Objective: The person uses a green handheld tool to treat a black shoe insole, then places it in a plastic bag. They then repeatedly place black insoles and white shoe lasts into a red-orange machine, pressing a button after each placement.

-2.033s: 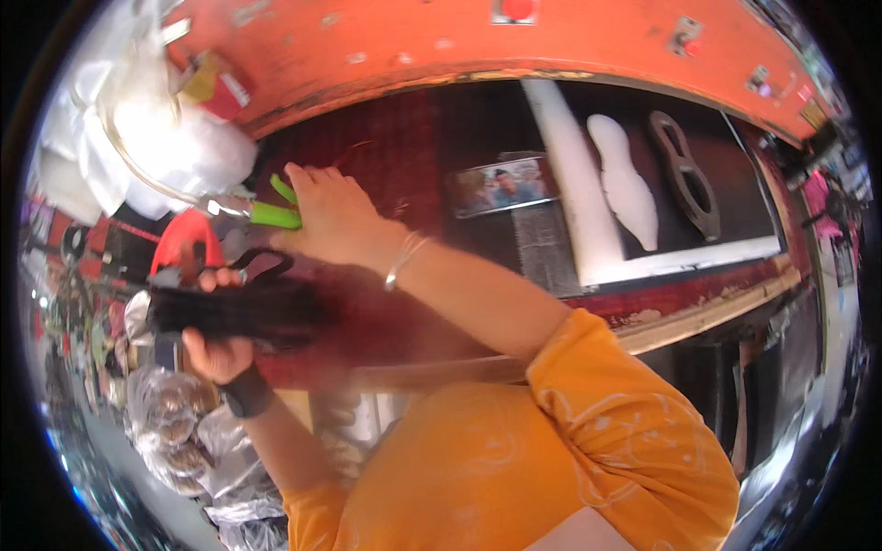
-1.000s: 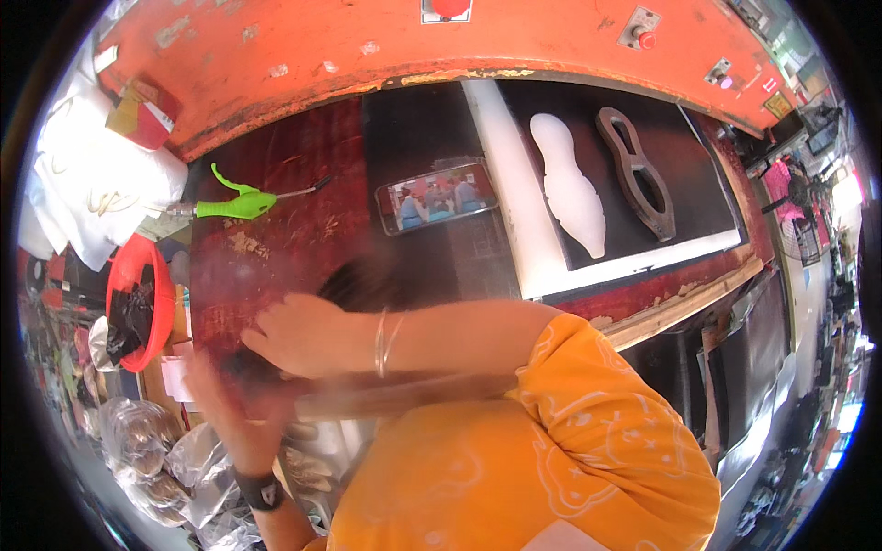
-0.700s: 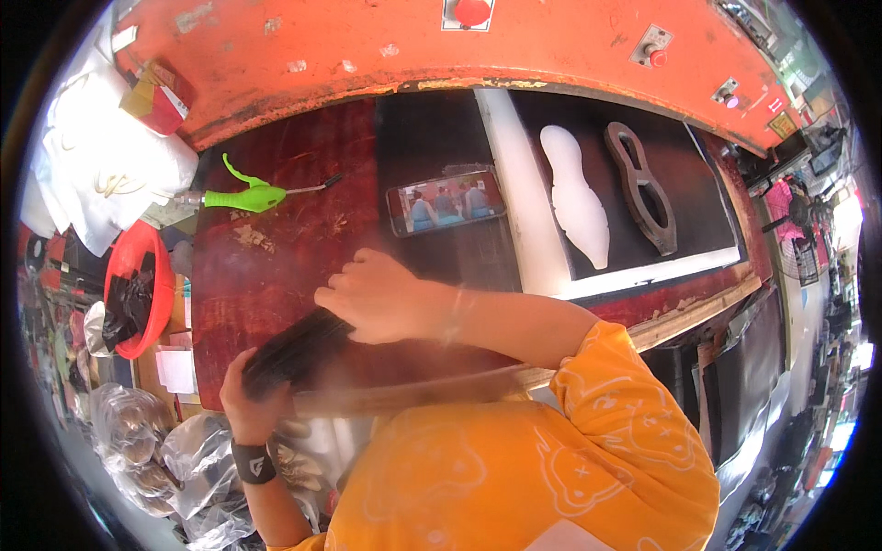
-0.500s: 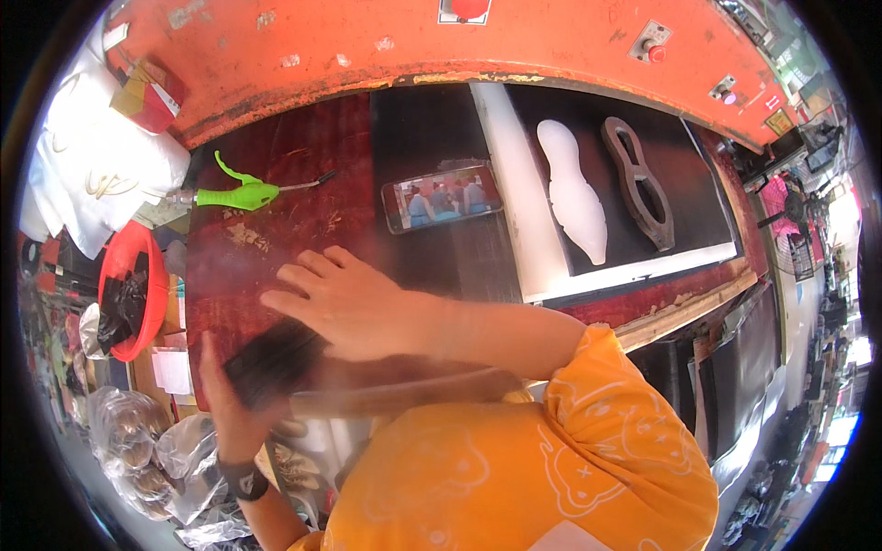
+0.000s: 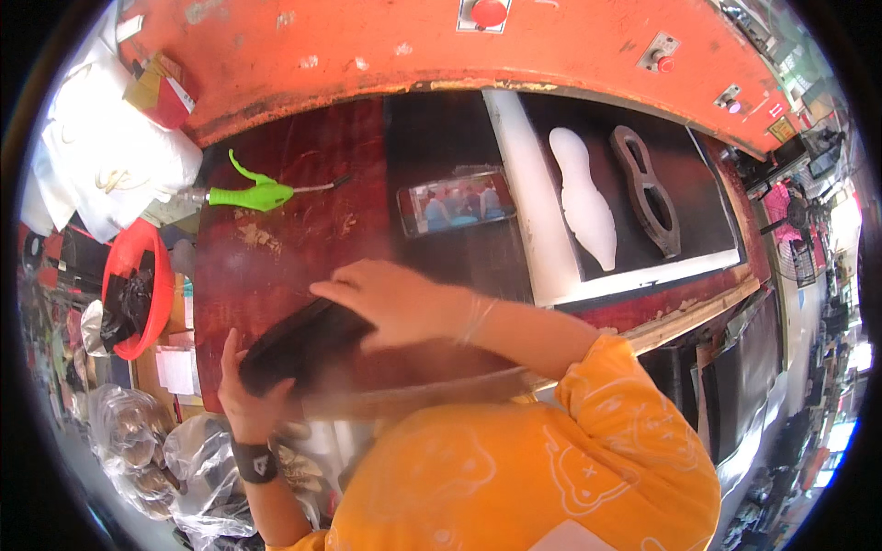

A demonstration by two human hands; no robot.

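Left hand [image 5: 251, 399]: black piece [image 5: 301, 340] is being gripped, lower left.
Right hand [image 5: 400, 301]: being held over it, centre; grip unclear.

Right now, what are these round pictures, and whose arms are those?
There's no robot here: the arms belong to a person. A wide fisheye camera on their head looks down and took every picture; its lens makes them round. The left hand grips one end of a black piece; the right hand is at its other end, but blur hides how it touches. On the worktable are a green air blow gun, a phone, a white sole-shaped piece and a dark two-hole frame.
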